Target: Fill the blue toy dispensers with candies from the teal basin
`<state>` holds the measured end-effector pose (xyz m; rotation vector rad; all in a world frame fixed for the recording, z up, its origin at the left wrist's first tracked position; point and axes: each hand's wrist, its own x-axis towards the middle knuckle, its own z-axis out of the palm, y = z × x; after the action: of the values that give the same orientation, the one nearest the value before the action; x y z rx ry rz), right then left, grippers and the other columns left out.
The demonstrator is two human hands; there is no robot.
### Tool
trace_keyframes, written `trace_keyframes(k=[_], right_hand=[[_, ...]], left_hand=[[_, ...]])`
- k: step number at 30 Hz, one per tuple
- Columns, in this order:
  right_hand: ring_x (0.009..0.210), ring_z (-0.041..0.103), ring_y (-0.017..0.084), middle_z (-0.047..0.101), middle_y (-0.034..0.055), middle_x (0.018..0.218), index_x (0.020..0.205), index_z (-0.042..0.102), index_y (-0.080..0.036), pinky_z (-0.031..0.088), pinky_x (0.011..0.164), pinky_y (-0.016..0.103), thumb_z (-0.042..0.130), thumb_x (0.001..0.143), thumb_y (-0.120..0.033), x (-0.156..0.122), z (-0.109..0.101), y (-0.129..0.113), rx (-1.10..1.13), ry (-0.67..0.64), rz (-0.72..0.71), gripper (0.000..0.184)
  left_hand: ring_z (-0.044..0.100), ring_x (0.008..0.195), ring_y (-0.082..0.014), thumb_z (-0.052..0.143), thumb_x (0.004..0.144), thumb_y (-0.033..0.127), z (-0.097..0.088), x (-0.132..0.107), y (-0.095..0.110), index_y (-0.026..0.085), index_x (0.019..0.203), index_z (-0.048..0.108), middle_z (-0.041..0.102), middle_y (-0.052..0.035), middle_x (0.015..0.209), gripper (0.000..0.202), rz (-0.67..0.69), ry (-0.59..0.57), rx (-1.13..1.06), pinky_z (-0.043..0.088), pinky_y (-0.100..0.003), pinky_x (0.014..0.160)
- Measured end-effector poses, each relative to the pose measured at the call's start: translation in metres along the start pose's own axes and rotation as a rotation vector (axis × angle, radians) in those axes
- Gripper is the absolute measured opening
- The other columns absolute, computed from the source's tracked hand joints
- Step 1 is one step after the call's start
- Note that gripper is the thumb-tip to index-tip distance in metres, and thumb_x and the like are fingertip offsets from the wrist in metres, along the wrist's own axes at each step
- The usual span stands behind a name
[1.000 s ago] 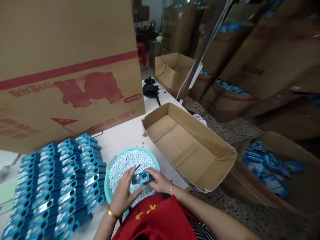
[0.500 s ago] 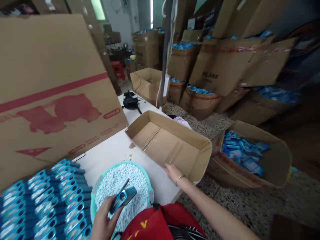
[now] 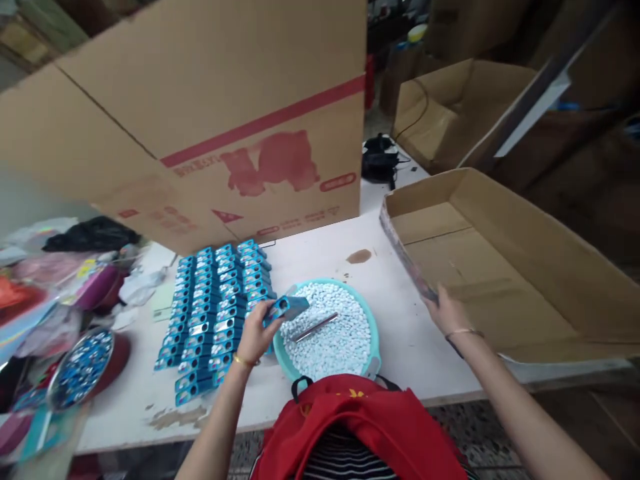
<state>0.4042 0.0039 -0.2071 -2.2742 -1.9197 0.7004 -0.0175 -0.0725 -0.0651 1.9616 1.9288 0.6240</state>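
Observation:
My left hand [image 3: 257, 333] is closed around a small blue box [image 3: 286, 308] and holds it at the left rim of a teal basin [image 3: 373, 363] full of small pale pellets. A thin metal strip [image 3: 315, 327] lies on the pellets. Rows of the same small blue boxes [image 3: 215, 307] lie on the white table [image 3: 390, 300] just left of the basin. My right hand [image 3: 447, 311] grips the near left edge of a shallow open cardboard tray [image 3: 505, 247] that rests on the table's right end.
A large cardboard carton [image 3: 210, 113] with red print stands behind the blue boxes. A black device with a cord [image 3: 380, 163] lies at the table's far edge. Bags, a round tin of small parts [image 3: 80, 367] and clutter fill the left end. More cartons stand beyond.
My right hand left the blue box, reached right and took hold of the cardboard tray's edge. My left hand kept the box, now at the basin's left rim. The view swung back left.

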Motion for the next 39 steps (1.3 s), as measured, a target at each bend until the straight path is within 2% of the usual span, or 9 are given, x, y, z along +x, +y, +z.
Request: trace_keyframes(k=[5,9,12,16,21,29,33,36,39], right_hand=[[0.142,0.017,0.035,0.036,0.0228,0.145,0.14,0.036,-0.006,0.028,0.109,0.055,0.04,0.09,-0.045,-0.048,0.015,-0.001,0.19,0.44,-0.37,0.063],[0.139,0.025,0.034,0.04,0.0192,0.143,0.141,0.036,-0.011,0.029,0.11,0.055,0.043,0.089,-0.049,-0.085,0.046,-0.019,0.396,0.346,-0.411,0.065],[0.139,0.027,0.034,0.041,0.0192,0.142,0.14,0.036,-0.012,0.03,0.109,0.055,0.042,0.087,-0.054,-0.102,0.071,-0.032,0.476,0.178,-0.329,0.068],[0.134,0.035,0.034,0.044,0.0201,0.14,0.137,0.039,-0.012,0.033,0.108,0.052,0.043,0.082,-0.062,-0.106,0.087,-0.042,0.564,0.054,-0.232,0.075],[0.122,0.05,0.032,0.053,0.0213,0.13,0.134,0.042,-0.012,0.038,0.104,0.049,0.048,0.076,-0.063,-0.107,0.086,-0.036,0.646,-0.018,-0.169,0.077],[0.085,0.065,0.024,0.066,0.0141,0.098,0.131,0.043,-0.011,0.052,0.081,0.041,0.044,0.082,-0.047,-0.119,0.085,-0.046,0.69,-0.139,-0.098,0.061],[0.117,0.052,0.029,0.056,0.0197,0.125,0.132,0.046,-0.012,0.041,0.098,0.046,0.045,0.087,-0.036,-0.091,0.044,-0.07,0.413,0.16,-0.267,0.051],[0.137,0.025,0.035,0.037,0.0203,0.145,0.141,0.034,-0.012,0.02,0.11,0.054,0.055,0.084,-0.039,-0.063,-0.002,-0.06,0.121,0.366,-0.207,0.067],[0.132,0.036,0.038,0.045,0.0258,0.138,0.144,0.025,-0.007,0.025,0.106,0.054,0.067,0.077,-0.035,-0.044,-0.031,-0.025,0.034,0.199,0.077,0.084]], left_hand=[[0.059,0.089,-0.0186,0.063,0.078,0.042,-0.057,-0.009,-0.041,0.016,0.107,0.057,0.063,-0.0066,0.099,0.04,-0.138,0.098,0.099,0.048,-0.033,0.082],[0.059,0.087,-0.0178,0.064,0.076,0.045,-0.104,-0.059,-0.064,0.017,0.107,0.058,0.064,-0.0047,0.097,0.042,-0.25,-0.034,0.142,0.049,-0.031,0.079],[0.06,0.089,-0.0181,0.065,0.076,0.041,-0.111,-0.109,-0.074,0.018,0.108,0.059,0.064,-0.0052,0.1,0.04,-0.297,-0.175,0.097,0.049,-0.03,0.079],[0.06,0.091,-0.018,0.066,0.075,0.031,-0.066,-0.152,-0.091,0.017,0.103,0.061,0.063,-0.0064,0.101,0.032,-0.31,-0.248,0.103,0.05,-0.03,0.08],[0.06,0.092,-0.0191,0.063,0.074,0.021,0.005,-0.149,-0.109,0.018,0.107,0.061,0.061,-0.0079,0.102,0.034,-0.286,-0.199,0.138,0.05,-0.033,0.083],[0.053,0.109,-0.0329,0.06,0.076,0.044,0.04,-0.157,-0.078,0.018,0.111,0.059,0.06,-0.0155,0.112,0.044,-0.316,0.151,0.04,0.04,-0.052,0.097],[0.065,0.083,-0.0263,0.069,0.067,0.052,0.077,-0.145,-0.047,0.017,0.107,0.055,0.067,-0.0105,0.091,0.056,-0.716,0.041,-0.605,0.053,-0.042,0.078],[0.068,0.073,-0.0207,0.073,0.068,0.044,0.098,-0.13,-0.024,0.02,0.123,0.046,0.067,-0.0093,0.099,0.066,-1.002,-0.041,-0.938,0.056,-0.035,0.068],[0.07,0.072,-0.0194,0.069,0.076,0.034,0.108,-0.118,-0.011,0.025,0.127,0.046,0.068,-0.0081,0.105,0.057,-1.104,-0.046,-1.081,0.057,-0.033,0.067]])
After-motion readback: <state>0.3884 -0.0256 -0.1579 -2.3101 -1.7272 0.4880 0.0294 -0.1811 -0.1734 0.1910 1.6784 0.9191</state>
